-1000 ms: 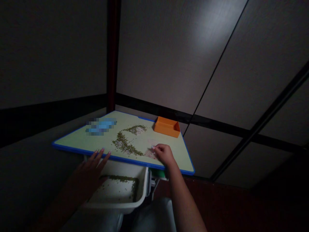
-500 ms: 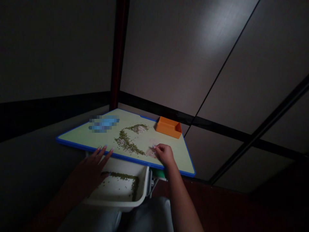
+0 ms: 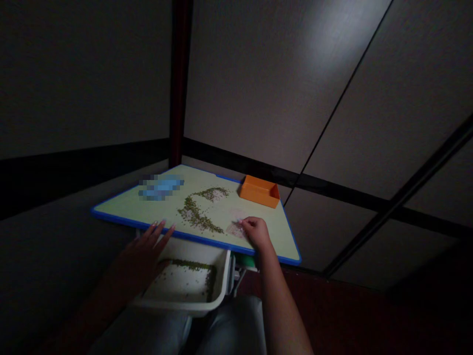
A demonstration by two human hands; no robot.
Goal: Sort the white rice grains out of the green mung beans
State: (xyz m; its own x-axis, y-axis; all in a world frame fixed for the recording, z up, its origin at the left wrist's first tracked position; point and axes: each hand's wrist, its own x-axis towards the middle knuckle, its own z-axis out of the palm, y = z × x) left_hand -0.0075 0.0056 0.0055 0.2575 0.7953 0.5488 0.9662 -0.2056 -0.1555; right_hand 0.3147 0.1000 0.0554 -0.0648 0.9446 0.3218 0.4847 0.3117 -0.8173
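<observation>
Small green beans or seeds (image 3: pixel 201 220) lie scattered in a curved heap on the pale yellow tabletop (image 3: pixel 148 209) with a blue rim. My right hand (image 3: pixel 256 230) rests at the right of the heap, thumb and fingertips pinched together; whatever they hold is too small to make out. Under those fingertips is a pinkish patch (image 3: pixel 235 229) on the tabletop. My left hand (image 3: pixel 150 246) lies with fingers spread at the table's front edge, over a white tub (image 3: pixel 218 296). More green beans line the inside of this tub along its far and right sides.
An orange open box (image 3: pixel 259 193) stands at the table's back right. Towards the back left lies a blurred-out blue item (image 3: pixel 161 187). Walls close in behind and to the left of the table. Below the right front edge, something green (image 3: pixel 245 261) shows.
The view has shifted slightly. My right hand stays pinched close to the pinkish patch, and my left hand keeps its place at the table edge.
</observation>
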